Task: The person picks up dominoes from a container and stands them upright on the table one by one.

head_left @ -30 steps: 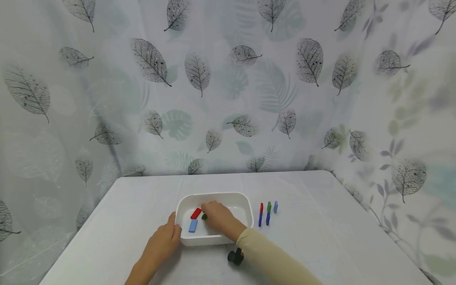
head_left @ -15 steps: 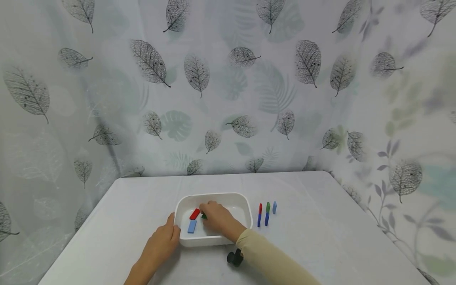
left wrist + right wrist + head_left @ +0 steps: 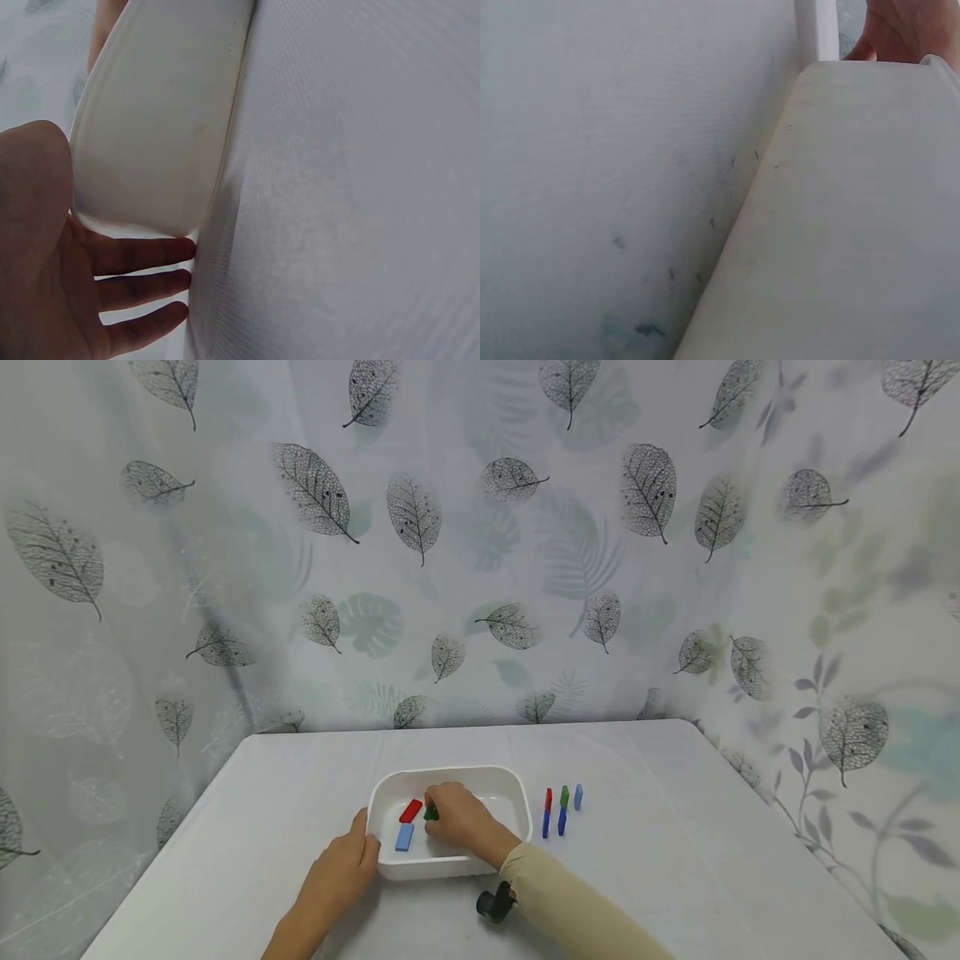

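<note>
A white rectangular tray [image 3: 453, 867] stands on the table. Inside it lie a small flat red block [image 3: 410, 811] and a light blue block [image 3: 404, 837]. My right hand [image 3: 459, 814] reaches over the front rim and pinches a small dark green block [image 3: 431, 812], which its fingers partly hide. At the tray's left end is my left hand [image 3: 343, 864], touching the outer wall. Its fingers [image 3: 144, 255] are straight and spread in the left wrist view. The right wrist view shows the tray's outer wall [image 3: 840, 195], with a hand past its far end.
Right of the tray, several thin blocks stand on edge in short rows: red [image 3: 548, 799], green [image 3: 564, 797], light blue [image 3: 578, 797] and dark blue [image 3: 562, 822]. A black wrist camera [image 3: 495, 903] hangs under the right sleeve. Behind the table hangs a leaf-patterned curtain [image 3: 465, 560].
The right hand has shifted slightly to the right inside the tray, and more of the green block shows at its fingertips. The left hand and the other blocks stay in place.
</note>
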Demonstrator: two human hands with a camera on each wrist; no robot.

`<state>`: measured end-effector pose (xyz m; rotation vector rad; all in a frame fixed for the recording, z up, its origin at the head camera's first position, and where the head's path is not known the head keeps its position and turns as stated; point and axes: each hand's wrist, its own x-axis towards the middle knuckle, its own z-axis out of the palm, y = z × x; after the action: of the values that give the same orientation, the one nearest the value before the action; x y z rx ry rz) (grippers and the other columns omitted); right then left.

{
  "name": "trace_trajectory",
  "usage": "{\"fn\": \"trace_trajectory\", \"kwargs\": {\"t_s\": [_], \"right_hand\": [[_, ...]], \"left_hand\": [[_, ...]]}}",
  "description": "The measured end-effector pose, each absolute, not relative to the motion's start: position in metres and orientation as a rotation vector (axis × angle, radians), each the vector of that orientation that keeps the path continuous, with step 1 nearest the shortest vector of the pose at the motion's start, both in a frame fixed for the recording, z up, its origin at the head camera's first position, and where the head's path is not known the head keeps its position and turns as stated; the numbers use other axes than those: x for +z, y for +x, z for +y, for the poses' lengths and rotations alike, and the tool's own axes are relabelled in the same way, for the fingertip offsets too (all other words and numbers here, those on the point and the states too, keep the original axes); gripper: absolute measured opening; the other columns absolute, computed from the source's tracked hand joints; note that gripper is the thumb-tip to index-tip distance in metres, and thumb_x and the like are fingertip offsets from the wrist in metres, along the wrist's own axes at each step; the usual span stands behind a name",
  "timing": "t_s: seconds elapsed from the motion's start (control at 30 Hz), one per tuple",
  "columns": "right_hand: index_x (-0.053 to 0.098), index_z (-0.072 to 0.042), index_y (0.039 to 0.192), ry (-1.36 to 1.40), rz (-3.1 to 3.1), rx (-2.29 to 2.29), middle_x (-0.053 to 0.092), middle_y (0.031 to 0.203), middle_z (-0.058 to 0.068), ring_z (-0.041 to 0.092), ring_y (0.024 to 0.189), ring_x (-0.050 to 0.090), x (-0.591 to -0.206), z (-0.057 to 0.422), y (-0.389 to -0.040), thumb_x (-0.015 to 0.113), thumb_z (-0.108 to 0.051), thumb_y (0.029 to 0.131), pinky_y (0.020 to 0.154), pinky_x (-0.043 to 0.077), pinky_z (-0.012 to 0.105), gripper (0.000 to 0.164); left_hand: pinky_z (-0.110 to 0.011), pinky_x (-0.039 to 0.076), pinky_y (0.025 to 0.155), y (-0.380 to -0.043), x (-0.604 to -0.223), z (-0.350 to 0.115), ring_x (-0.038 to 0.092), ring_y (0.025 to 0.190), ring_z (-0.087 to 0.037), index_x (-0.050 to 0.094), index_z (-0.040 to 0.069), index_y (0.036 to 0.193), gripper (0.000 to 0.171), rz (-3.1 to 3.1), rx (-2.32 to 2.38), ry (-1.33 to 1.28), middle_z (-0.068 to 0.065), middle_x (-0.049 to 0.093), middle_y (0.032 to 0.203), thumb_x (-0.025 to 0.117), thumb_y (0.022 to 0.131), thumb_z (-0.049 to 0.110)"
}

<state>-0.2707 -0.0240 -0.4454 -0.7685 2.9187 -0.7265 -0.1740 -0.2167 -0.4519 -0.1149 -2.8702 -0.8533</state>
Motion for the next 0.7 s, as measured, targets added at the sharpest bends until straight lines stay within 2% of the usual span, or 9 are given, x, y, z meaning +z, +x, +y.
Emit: {"fn": "trace_trajectory", "kwargs": {"t_s": [0.2,0.43,0.7], "right_hand": [[0.065,-0.013,0.090,-0.774,2.892,-0.822,0.055,0.077,-0.005,0.011,0.074,0.053,-0.442,-0.022,-0.270,0.083,-0.008,0.086,0.067,0.047,0.023,0.019],[0.067,-0.011,0.094,-0.828,2.871,-0.943,0.056,0.081,-0.006,0.010,0.076,0.053,-0.437,-0.016,-0.268,0.081,-0.004,0.085,0.068,0.049,0.022,0.018],[0.067,-0.011,0.093,-0.856,2.838,-1.003,0.059,0.080,-0.006,0.010,0.074,0.055,-0.439,-0.005,-0.268,0.080,-0.003,0.086,0.067,0.050,0.021,0.016]], "left_hand": [[-0.061,0.054,0.089,-0.174,-0.451,-0.217,0.068,0.111,-0.040,0.040,-0.007,0.149,0.048,-2.881,-0.863,-0.102,-0.026,0.066,0.128,0.046,0.107,0.016],[-0.061,0.055,0.088,-0.173,-0.451,-0.216,0.070,0.104,-0.034,0.042,-0.005,0.148,0.047,-2.865,-0.865,-0.099,-0.024,0.067,0.128,0.046,0.106,0.016],[-0.062,0.054,0.088,-0.174,-0.453,-0.217,0.070,0.106,-0.037,0.041,-0.005,0.149,0.048,-2.873,-0.872,-0.101,-0.025,0.067,0.128,0.045,0.106,0.016]]}}
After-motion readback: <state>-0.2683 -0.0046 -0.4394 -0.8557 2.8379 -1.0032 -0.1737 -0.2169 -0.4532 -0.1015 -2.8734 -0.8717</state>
